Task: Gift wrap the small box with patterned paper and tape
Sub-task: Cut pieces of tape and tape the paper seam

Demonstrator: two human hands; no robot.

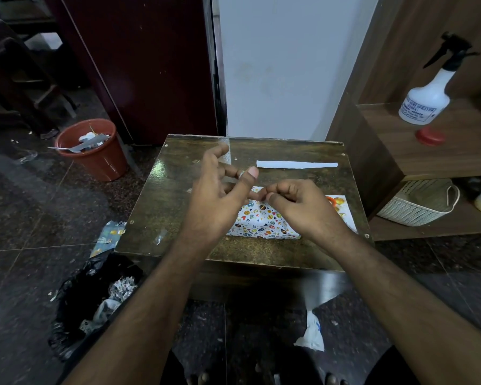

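Both hands met above the wrapped box (261,223) near the counter's (161,207) front edge: left hand (220,195) spread, right hand (297,204) pinching, its hold unclear.

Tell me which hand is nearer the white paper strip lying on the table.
Right. The right hand sits just below the white paper strip; the left hand is off to its left.

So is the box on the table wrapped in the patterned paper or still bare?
Wrapped: patterned paper covers every visible face of the box; the hands hide its far edge.
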